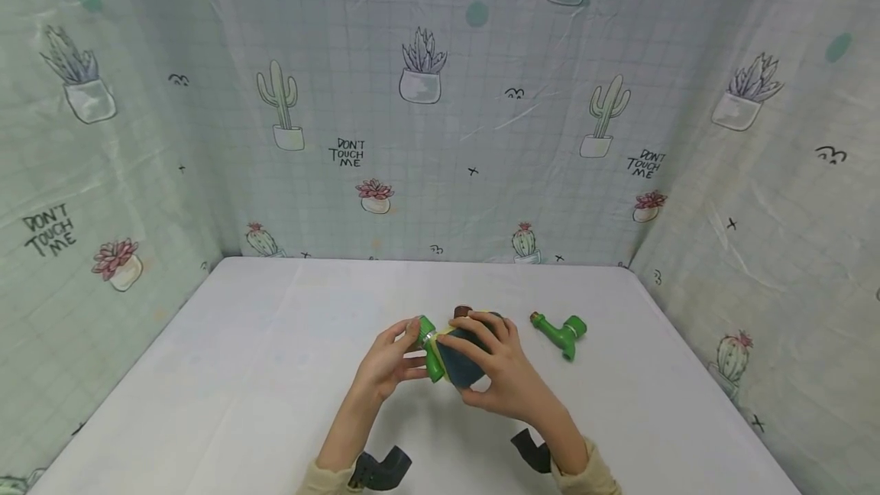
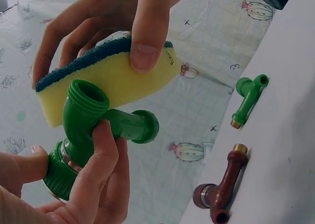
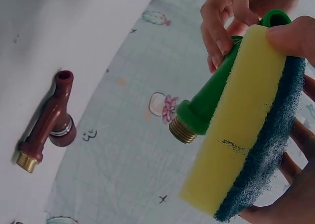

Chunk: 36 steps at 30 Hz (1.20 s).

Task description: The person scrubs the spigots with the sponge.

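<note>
My left hand [image 1: 388, 365] grips a green plastic tap [image 2: 81, 120] raised over the white table, its fingers curled round the knob end. In my right hand [image 1: 505, 376] is a sponge [image 3: 241, 125] with yellow foam and a dark blue scouring layer, pinched between thumb and fingers. The foam side faces the tap and lies against or very close to its body. A brass-coloured threaded end [image 3: 182, 130] of the tap points away from the left hand in the right wrist view. From the head view, the right hand hides much of the sponge.
Another green tap [image 1: 564, 334] lies on the white table [image 1: 296, 342] to the right. A dark red-brown tap [image 2: 229, 179] rests behind the hands, mostly covered in the head view. Dark curved pieces [image 1: 381, 468] sit by both wrists. Cactus-printed sheeting [image 1: 474, 128] encloses the table.
</note>
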Motion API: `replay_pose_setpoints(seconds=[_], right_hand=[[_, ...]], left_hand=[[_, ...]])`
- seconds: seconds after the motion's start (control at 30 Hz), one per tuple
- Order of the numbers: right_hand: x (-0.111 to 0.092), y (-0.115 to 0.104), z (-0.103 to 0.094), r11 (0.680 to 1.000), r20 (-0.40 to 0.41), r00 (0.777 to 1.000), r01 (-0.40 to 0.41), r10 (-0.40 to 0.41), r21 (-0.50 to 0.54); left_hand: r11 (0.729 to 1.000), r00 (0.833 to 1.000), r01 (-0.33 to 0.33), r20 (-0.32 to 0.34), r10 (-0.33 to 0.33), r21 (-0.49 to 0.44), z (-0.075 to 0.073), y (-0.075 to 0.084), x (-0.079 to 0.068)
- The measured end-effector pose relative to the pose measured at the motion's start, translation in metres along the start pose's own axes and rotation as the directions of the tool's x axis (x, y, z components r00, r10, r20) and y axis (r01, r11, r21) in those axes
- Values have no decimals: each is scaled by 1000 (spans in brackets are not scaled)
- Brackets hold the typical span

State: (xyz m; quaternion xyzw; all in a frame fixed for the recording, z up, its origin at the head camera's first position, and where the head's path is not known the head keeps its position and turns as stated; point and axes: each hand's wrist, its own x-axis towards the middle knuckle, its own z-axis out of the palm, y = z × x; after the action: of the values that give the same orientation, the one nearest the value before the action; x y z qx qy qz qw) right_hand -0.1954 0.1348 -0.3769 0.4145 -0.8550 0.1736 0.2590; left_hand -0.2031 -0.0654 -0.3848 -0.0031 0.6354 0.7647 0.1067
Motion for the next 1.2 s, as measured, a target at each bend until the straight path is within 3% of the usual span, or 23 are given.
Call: replay_pose_setpoints(seconds=[0.3, 0.53, 0.73, 1.0, 1.2], right_hand=[[1, 10, 6, 999, -47, 999, 19, -21, -51], [-2, 26, 6, 985, -98, 995, -21, 4, -173], [-7, 37, 7, 976, -111, 993, -60, 37, -209], [-9, 38, 3, 982, -127, 990, -76, 54, -172], [-2, 23, -2, 995, -93, 994, -70, 63, -75]], left_hand=[[999, 1000, -18, 10, 18, 41, -2, 3, -2], [998, 999, -31, -4, 32, 54, -3, 4, -4], [999, 999, -33, 0, 33, 37, -2, 2, -4], [999, 999, -25, -21, 25, 25, -3, 2, -2], [1000, 999, -17, -29, 18, 26, -3, 0, 1]])
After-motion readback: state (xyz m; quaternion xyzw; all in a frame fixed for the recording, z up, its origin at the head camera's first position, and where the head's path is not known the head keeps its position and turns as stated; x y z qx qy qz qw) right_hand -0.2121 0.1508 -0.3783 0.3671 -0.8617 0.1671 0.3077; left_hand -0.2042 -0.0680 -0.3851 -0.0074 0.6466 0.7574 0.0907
